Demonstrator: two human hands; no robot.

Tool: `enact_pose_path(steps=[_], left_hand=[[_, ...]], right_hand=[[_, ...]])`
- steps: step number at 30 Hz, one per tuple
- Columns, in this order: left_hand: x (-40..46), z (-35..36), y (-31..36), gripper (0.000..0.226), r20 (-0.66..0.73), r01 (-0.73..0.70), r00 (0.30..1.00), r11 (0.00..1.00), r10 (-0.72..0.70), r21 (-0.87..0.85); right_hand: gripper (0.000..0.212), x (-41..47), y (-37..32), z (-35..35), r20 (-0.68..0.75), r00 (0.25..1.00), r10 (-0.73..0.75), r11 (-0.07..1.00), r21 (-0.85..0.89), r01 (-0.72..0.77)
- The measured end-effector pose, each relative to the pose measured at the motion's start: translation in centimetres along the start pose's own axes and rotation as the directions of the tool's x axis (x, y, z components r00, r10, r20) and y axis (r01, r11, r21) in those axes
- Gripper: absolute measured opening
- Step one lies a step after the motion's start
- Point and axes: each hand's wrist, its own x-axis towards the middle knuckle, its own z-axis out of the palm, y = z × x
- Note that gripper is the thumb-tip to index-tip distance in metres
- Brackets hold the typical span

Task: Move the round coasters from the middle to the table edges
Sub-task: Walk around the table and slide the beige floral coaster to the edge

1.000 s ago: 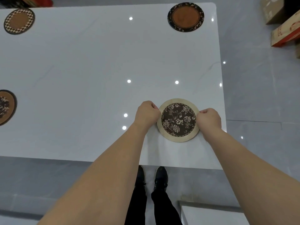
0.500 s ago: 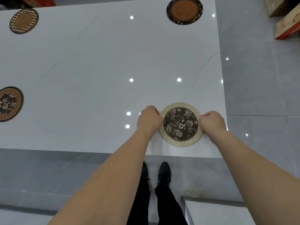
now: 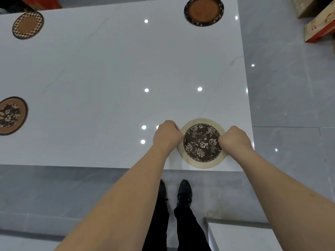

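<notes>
Red marks on the cardboard boxes (image 3: 319, 24) far right are too blurred for you to read. Your round pale-rimmed coaster with a dark brown floral centre (image 3: 202, 143) lies flat at the near right corner of the white glossy table (image 3: 108, 69), its rim just inside the near edge. Round, so no long axis; its cream roses climb on vines.

Your left hand (image 3: 167, 135) and right hand (image 3: 233, 138) are curled closed, pinching its opposite rims.

Others at the edges: checker-rimmed coaster (image 3: 28, 25) far left, brown coaster with dark leafy rim (image 3: 204, 11) far right, tan floral coaster (image 3: 11, 115) left.
</notes>
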Motion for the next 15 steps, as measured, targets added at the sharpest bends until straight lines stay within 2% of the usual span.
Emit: enact_pose_path(steps=[15], left_hand=[[-0.68, 0.64, -0.23, 0.015, -0.007, -0.029, 1.000, 0.998, 0.029, 0.048]], right_hand=[[0.013, -0.66, 0.60, 0.11, -0.031, 0.999, 0.016, 0.999, -0.040, -0.017]])
